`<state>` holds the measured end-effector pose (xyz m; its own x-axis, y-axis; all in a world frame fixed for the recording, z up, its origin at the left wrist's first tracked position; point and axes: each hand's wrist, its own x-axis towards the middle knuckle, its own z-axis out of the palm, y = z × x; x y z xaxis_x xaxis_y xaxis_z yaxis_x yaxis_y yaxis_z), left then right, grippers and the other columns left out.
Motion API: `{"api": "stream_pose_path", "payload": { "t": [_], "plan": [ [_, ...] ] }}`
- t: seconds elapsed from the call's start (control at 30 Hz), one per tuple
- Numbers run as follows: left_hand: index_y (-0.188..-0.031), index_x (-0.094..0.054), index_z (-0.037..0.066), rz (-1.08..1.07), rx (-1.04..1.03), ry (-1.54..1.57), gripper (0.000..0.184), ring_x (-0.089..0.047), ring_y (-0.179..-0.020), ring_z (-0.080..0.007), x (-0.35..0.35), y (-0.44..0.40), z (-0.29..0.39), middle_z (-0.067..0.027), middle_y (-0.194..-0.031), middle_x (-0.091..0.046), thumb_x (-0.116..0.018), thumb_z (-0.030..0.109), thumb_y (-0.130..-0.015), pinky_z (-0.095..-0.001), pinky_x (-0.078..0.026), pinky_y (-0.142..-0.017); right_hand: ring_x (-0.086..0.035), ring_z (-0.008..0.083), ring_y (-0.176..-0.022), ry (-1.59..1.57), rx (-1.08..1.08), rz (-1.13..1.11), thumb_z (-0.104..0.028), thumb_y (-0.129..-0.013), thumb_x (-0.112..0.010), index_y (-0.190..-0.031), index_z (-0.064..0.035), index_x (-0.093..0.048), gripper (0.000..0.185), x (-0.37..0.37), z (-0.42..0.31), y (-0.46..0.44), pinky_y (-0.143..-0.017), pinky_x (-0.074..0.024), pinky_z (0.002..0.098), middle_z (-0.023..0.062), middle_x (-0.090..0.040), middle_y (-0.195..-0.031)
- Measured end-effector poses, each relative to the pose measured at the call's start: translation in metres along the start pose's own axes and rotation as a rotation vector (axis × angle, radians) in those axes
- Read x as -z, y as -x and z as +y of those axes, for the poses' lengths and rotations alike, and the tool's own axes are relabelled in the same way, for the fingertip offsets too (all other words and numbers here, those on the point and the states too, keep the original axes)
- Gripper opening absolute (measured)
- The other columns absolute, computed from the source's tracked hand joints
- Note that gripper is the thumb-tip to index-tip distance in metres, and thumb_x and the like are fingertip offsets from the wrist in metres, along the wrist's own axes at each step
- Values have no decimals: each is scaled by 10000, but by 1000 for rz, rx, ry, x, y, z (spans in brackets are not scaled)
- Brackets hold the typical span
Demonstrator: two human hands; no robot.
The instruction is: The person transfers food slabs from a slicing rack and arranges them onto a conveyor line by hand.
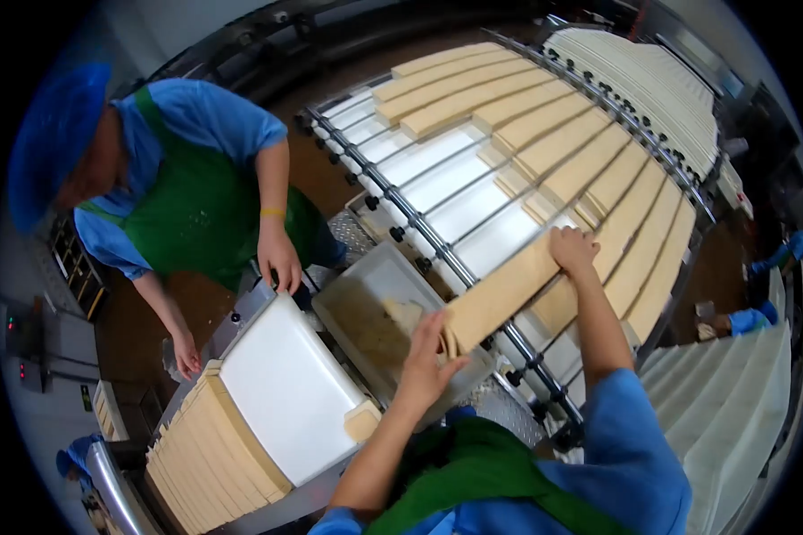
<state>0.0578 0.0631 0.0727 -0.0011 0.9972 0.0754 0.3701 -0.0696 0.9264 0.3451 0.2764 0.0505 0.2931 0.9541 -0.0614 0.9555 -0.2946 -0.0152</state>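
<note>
A long pale-yellow strip of layered dough (504, 290) reaches from the conveyor lanes over the roller rail toward me. My left hand (426, 366) grips its near end, where the layers curl over, with fingers on one side and thumb below. My right hand (574, 249) is closed over the far end of the same strip. Beneath the left hand lies a grey plastic tub (348, 290) with dough scraps at its bottom. Similar dough strips (544, 143) lie side by side in the lanes beyond my right hand.
A metal roller rail (437, 242) with black knobs edges the conveyor. On the left, a white board (285, 357) stands beside a row of cut dough strips (210, 455). A co-worker in a green apron (205, 214) stands across from it. White ridged sheets (723, 410) lie right.
</note>
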Motion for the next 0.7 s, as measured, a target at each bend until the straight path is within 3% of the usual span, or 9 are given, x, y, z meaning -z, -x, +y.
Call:
{"api": "stream_pose_path", "payload": {
  "t": [0.07, 0.13, 0.17, 0.27, 0.37, 0.4, 0.47, 0.53, 0.7],
  "plan": [
    [-1392, -347, 73, -83, -156, -92, 696, -407, -1256, -377, -16, -9, -11, -209, -1396, -350, -698, 74, -791, -373, -433, -987, -569, 379, -1104, 108, 80, -163, -322, -907, -302, -1104, -48, -650, 484, 3, 11, -35, -914, -435, 506, 188, -625, -1151],
    [-1392, -348, 86, -31, -164, -149, 662, -411, -1242, -380, -34, -19, -9, -205, -1372, -354, -645, 32, -803, -361, -429, -987, -620, 333, -1037, 189, 144, -116, -267, -936, -279, -1008, -63, -666, 444, -53, 41, -89, -846, -475, 505, 160, -646, -1114],
    [-1386, -352, 78, -32, -145, -43, 637, -415, -1240, -366, -43, -22, -11, -196, -1362, -358, -614, 20, -808, -365, -411, -1001, -613, 374, -1031, 122, 181, -110, -372, -958, -261, -1063, -63, -667, 521, -62, 47, -99, -900, -427, 543, 167, -640, -1130],
    [-1397, -351, 85, -10, -102, -41, 647, -440, -1196, -357, -59, -36, -18, -179, -1306, -375, -550, -26, -792, -346, -395, -1002, -541, 383, -1132, -90, 225, -123, -370, -977, -233, -1165, -65, -595, 510, -109, 75, -143, -963, -392, 533, 203, -590, -1198],
    [-1419, -334, 104, -36, -49, 12, 678, -432, -1207, -361, -68, -43, -20, -179, -1318, -364, -513, -54, -784, -337, -382, -1014, -556, 418, -1074, 25, 211, -213, -348, -971, -292, -1147, 27, -572, 500, -64, 59, -124, -905, -439, 506, 261, -572, -1180],
    [-1426, -323, 108, -58, -62, 32, 682, -418, -1229, -367, -76, -49, -28, -182, -1336, -356, -483, -73, -789, -339, -368, -1029, -555, 419, -1073, -98, 72, -107, -372, -960, -334, -1174, 21, -562, 502, -86, 70, -143, -903, -434, 514, 261, -570, -1183],
    [-1431, -312, 115, -42, -79, -16, 691, -399, -1253, -362, -108, -67, -46, -180, -1366, -339, -452, -95, -788, -341, -351, -1043, -516, 386, -1147, -120, -94, -88, -406, -954, -332, -1250, -27, -520, 516, -64, 60, -129, -935, -399, 526, 218, -549, -1245],
    [-1436, -300, 122, -37, -88, -34, 702, -380, -1277, -356, -132, -86, -57, -178, -1395, -322, -422, -116, -787, -344, -335, -1056, -413, 341, -1266, -101, -115, 103, -477, -955, -317, -1352, -99, -433, 561, -30, 33, -86, -991, -342, 532, 155, -441, -1389],
    [-1436, -288, 105, -45, 4, 172, 695, -324, -1335, -336, -129, -87, -33, -164, -1484, -233, -393, -131, -791, -345, -317, -1075, -287, 331, -1351, 61, -62, 69, -601, -929, -294, -1444, -167, -304, 673, -42, 18, -59, -1056, -265, 535, 101, -287, -1499]
  ]
}}
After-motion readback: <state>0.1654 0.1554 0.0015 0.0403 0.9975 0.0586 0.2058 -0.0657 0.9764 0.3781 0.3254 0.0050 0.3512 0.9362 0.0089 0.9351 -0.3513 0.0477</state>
